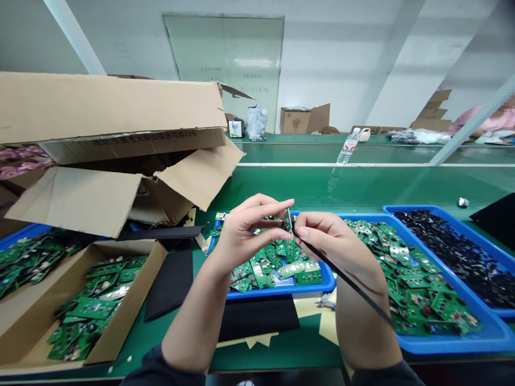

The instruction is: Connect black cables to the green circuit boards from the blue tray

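Between thumb and fingers, my left hand grips a small green circuit board on edge, above a blue tray of similar boards. Fingers pinched, my right hand holds the end of a long black strip against or very close to the board's right face. From there the strip runs down across my right forearm. What lies right at my right fingertips is partly hidden, so I cannot tell whether the strip touches the board.
A second blue tray of boards is on the right, beside a tray of small black parts. At left are an open carton holding boards and large cardboard boxes. Pliers lie in front; a bottle stands behind.
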Motion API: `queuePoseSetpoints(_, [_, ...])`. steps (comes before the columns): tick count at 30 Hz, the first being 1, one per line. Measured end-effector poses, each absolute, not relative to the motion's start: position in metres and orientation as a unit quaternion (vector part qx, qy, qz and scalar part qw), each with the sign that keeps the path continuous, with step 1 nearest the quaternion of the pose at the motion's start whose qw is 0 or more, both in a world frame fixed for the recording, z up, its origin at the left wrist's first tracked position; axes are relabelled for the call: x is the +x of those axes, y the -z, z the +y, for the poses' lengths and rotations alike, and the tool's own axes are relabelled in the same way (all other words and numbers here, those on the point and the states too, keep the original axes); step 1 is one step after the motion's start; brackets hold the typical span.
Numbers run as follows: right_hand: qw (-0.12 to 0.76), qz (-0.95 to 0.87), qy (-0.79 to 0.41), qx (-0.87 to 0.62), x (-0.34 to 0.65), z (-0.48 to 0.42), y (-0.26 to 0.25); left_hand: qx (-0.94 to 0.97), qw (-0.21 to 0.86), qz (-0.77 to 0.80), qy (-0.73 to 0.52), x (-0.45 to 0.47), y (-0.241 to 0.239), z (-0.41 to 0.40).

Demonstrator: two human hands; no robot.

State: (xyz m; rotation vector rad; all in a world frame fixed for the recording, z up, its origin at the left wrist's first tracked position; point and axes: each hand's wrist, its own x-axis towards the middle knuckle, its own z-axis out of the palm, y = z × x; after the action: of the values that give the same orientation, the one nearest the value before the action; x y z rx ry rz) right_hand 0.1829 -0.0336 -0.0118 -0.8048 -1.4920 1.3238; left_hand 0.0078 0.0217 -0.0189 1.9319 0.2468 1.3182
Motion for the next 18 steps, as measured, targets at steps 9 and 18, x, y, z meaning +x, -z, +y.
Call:
queuePoseSetpoints(9, [0.534, -0.619, -0.372, -0.44, 0.178, -0.036, 0.006, 0.738, 0.437, 0.107, -0.504, 0.015, 0.02, 0.018])
queuePoseSetpoints(18, [0.545, -0.657, -0.188, -0.486, 0.186, -0.048, 0.01, 0.748, 0.466, 0.08, -0.467, 0.014, 0.014, 0.017])
